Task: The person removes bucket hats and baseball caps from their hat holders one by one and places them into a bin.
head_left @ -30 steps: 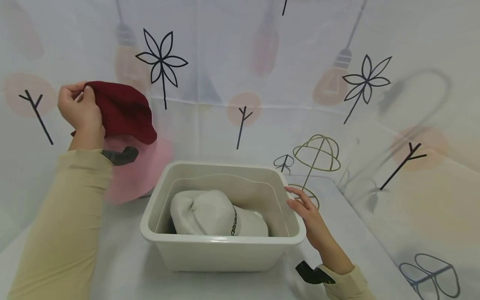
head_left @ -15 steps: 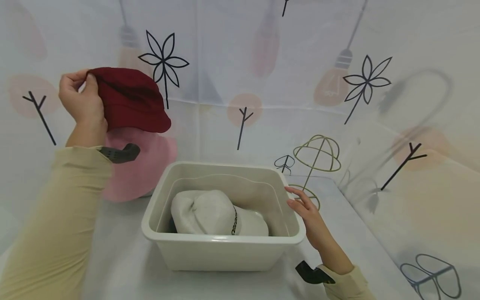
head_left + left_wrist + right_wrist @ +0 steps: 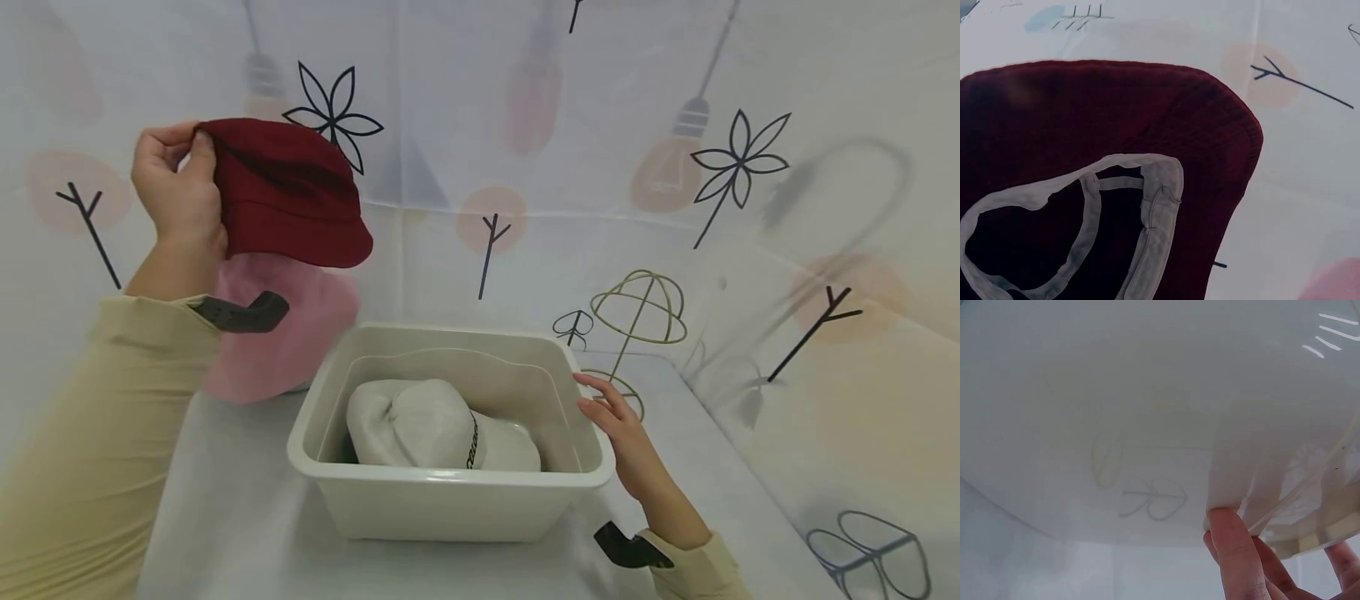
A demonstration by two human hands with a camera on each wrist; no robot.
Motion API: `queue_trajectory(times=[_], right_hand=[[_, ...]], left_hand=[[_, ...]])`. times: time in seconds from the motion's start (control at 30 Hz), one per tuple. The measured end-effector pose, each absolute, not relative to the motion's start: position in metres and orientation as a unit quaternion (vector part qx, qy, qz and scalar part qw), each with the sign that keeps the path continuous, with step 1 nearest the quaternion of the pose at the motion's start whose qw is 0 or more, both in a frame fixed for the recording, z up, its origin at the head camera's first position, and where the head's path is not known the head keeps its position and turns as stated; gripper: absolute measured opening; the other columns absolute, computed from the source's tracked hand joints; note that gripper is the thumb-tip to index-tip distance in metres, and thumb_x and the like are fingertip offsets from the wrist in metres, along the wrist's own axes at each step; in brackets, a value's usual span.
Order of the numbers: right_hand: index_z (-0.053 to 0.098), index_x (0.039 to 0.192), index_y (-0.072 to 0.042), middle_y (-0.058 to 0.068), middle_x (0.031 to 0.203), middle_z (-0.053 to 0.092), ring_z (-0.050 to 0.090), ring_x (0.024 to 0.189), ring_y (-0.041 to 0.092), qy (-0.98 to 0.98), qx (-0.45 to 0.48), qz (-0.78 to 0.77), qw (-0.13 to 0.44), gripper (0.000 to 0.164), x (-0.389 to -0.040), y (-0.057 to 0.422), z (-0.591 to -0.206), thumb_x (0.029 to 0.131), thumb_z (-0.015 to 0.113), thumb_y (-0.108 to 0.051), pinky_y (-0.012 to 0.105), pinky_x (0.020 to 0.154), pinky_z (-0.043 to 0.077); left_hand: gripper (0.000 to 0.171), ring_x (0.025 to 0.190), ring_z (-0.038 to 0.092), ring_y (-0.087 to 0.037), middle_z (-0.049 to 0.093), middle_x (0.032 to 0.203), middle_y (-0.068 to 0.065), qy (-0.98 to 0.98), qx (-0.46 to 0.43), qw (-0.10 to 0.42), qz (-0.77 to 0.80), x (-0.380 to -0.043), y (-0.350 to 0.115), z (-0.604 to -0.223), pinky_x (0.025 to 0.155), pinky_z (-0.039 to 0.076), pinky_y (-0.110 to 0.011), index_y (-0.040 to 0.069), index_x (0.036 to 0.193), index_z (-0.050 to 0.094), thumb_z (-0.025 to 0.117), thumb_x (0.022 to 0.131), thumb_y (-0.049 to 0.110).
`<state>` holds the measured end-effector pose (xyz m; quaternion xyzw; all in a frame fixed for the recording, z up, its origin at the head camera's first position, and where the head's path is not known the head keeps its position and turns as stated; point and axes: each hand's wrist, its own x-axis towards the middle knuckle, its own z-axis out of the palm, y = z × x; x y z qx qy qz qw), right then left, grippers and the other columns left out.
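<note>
Raised at the left in the head view, my left hand pinches the brim of a dark red bucket hat between thumb and fingers. The left wrist view looks into this hat, showing its pale sweatband; that hand's fingers are hidden there. An off-white plastic tub stands on the table, with a white cap trimmed with a dark braided cord inside. My right hand holds the tub's right rim. In the right wrist view, one of its fingertips presses the tub's outer wall.
A pink hat sits behind the tub at the left, partly covered by my left arm and the red hat. A gold wire hat stand stands at the back right. White patterned cloth hangs behind the white-covered table.
My left hand has lifted the red bucket hat and brought it a little to the right, above the pink hat. My right hand has stayed on the tub's rim.
</note>
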<state>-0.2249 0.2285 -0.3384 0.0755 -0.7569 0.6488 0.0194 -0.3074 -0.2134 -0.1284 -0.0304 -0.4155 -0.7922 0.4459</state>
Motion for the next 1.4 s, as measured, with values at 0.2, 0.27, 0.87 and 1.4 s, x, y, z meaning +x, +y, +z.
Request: queue_trajectory(times=[0.2, 0.27, 0.87, 1.4], right_hand=[[0.037, 0.137, -0.011, 0.019, 0.123, 0.046, 0.056, 0.099, 0.021, -0.755, 0.081, 0.651, 0.019, 0.044, -0.225, 0.228, -0.339, 0.097, 0.048, -0.025, 0.039, 0.075, 0.051], [0.037, 0.137, -0.011, 0.019, 0.123, 0.046, 0.056, 0.099, 0.022, -0.754, 0.083, 0.651, 0.018, 0.044, -0.225, 0.228, -0.339, 0.097, 0.048, -0.025, 0.039, 0.075, 0.051], [0.037, 0.138, -0.012, 0.020, 0.123, 0.046, 0.055, 0.100, 0.022, -0.760, 0.077, 0.645, 0.020, 0.045, -0.226, 0.230, -0.339, 0.097, 0.048, -0.028, 0.039, 0.076, 0.050], [0.037, 0.138, -0.012, 0.021, 0.123, 0.046, 0.055, 0.100, 0.021, -0.763, 0.080, 0.641, 0.024, 0.045, -0.226, 0.230, -0.337, 0.097, 0.048, -0.027, 0.039, 0.076, 0.050]], left_hand=[[0.014, 0.079, 0.056, -0.010, 0.059, 0.082, -0.005, -0.417, -0.046, 0.420, -0.804, -0.300, -0.200, -0.125, 0.069, 0.044, -0.019, 0.006, 0.080, 0.061, 0.060, 0.085, -0.007], [0.012, 0.078, 0.056, -0.011, 0.058, 0.082, -0.005, -0.419, -0.053, 0.408, -0.809, -0.296, -0.195, -0.125, 0.068, 0.045, -0.019, 0.005, 0.081, 0.061, 0.060, 0.085, -0.006], [0.007, 0.070, 0.057, -0.010, 0.061, 0.094, -0.006, -0.461, -0.141, 0.317, -0.817, -0.264, -0.147, -0.133, 0.051, 0.044, -0.017, 0.006, 0.088, 0.061, 0.061, 0.087, 0.000], [0.009, 0.085, 0.059, -0.009, 0.064, 0.110, -0.006, -0.511, -0.186, 0.243, -0.803, -0.238, -0.112, -0.151, 0.067, 0.046, -0.017, 0.010, 0.090, 0.062, 0.058, 0.090, 0.001]])
